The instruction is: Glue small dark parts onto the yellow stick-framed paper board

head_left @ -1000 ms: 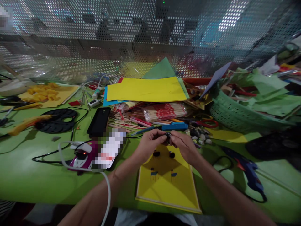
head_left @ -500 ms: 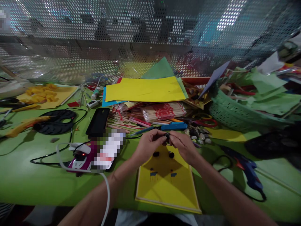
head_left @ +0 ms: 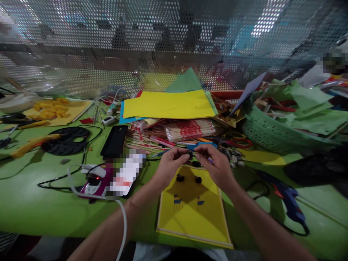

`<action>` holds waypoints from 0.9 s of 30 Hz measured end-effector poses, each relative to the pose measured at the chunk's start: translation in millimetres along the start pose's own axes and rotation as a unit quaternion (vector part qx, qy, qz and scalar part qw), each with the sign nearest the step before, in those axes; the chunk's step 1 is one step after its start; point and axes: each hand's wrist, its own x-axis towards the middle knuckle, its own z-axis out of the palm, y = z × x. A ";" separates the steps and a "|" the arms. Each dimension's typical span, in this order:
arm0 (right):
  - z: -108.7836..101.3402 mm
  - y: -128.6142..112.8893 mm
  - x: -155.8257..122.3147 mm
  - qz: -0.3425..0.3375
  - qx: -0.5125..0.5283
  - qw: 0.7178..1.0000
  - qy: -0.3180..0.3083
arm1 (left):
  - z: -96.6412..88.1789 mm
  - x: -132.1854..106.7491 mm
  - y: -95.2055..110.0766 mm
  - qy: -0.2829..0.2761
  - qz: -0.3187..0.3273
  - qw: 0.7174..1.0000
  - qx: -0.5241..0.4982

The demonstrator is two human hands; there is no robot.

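left hand [head_left: 170,164] and right hand [head_left: 216,166] fingers both pinched on a small black round piece [head_left: 191,154] — yellow flat board [head_left: 194,214] just below.

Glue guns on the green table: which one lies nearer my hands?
The blue plastic glue gun, right of the right hand, which pinches a small black piece with the left hand. The yellow glue gun lies far left.

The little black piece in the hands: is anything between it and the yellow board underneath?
Nothing visible. The left hand and right hand pinch the little black piece in open air above the far end of the yellow board. Two other black pieces lie on the board just below.
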 end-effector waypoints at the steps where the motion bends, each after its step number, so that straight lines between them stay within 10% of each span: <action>1: 0.4 1.0 -0.2 -0.020 -0.020 0.999 0.015 | 0.1 0.2 -0.2 -0.002 0.002 1.000 0.005; 27: 2.8 4.2 -2.8 -0.086 -0.210 0.974 0.014 | 5.4 -3.4 3.6 -0.060 0.006 0.997 0.048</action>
